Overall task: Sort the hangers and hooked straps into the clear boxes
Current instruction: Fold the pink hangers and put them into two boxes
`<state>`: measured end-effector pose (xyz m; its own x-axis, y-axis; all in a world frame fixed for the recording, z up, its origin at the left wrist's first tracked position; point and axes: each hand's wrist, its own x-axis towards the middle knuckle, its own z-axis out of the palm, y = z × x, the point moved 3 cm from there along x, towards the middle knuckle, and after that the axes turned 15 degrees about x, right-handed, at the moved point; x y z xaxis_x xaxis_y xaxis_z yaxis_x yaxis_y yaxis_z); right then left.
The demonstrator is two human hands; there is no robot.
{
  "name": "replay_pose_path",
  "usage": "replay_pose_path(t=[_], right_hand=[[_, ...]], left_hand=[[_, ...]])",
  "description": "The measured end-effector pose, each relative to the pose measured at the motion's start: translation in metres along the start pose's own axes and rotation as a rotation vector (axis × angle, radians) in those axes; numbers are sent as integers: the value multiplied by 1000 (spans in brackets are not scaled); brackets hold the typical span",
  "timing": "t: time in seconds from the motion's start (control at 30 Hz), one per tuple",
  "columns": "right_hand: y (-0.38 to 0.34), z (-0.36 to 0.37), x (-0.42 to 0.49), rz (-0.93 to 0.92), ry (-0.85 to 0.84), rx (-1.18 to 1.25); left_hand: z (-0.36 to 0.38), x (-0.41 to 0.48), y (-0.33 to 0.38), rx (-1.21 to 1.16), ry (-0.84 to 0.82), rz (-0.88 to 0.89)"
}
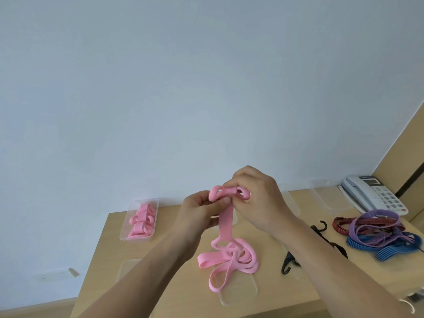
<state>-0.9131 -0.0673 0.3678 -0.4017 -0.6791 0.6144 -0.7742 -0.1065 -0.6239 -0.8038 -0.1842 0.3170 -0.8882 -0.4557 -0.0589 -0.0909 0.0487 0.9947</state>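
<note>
Both hands grip one pink strap (pixel 226 216) at its hooked top, left hand (pixel 199 211) pinching below, right hand (pixel 257 198) curled over it, above the table (pixel 160 283).

white desk phone (pixel 376 196), wooden table (pixel 174 288)

On the desk (pixel 107 249), a box (pixel 145 201) sits at the far left with folded straps (pixel 140 222) in it. Mid-desk, the left hand (pixel 197 212) and right hand (pixel 259 200) hold a long strap (pixel 226 222) up by its top end; the rest lies heaped over a second box (pixel 238 292) nearer the front. To the right lie a hooked cord (pixel 288 263) and then a bundle of straps (pixel 376 232) — behind them, a third box (pixel 325 193) with a telephone (pixel 376 196) on its right.
</note>
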Motion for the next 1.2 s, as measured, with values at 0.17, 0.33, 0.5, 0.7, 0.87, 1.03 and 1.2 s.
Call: replay_pose_path(t=[0.17, 0.33, 0.5, 0.7, 0.87, 1.03, 1.2], right_hand=[[1, 1, -5, -56, 40, -7], [-5, -1, -11, -83, 11, 41], [-7, -7, -7, 1, 38, 150], [4, -5, -9, 212, -112, 133], [5, -6, -10, 248, -60, 166], [4, -8, -14, 250, 1, 191], [4, -8, -17, 273, 44, 214]], left_hand=[[2, -1, 7, -13, -51, 36], [-3, 2, 5, -72, -44, 35], [-3, 3, 2, -75, -15, 37], [-3, 2, 0, -64, 0, 59], [-1, 0, -3, -118, 49, -7], [1, -2, -4, -66, 36, -82], [6, -4, -4, -28, 47, -98]])
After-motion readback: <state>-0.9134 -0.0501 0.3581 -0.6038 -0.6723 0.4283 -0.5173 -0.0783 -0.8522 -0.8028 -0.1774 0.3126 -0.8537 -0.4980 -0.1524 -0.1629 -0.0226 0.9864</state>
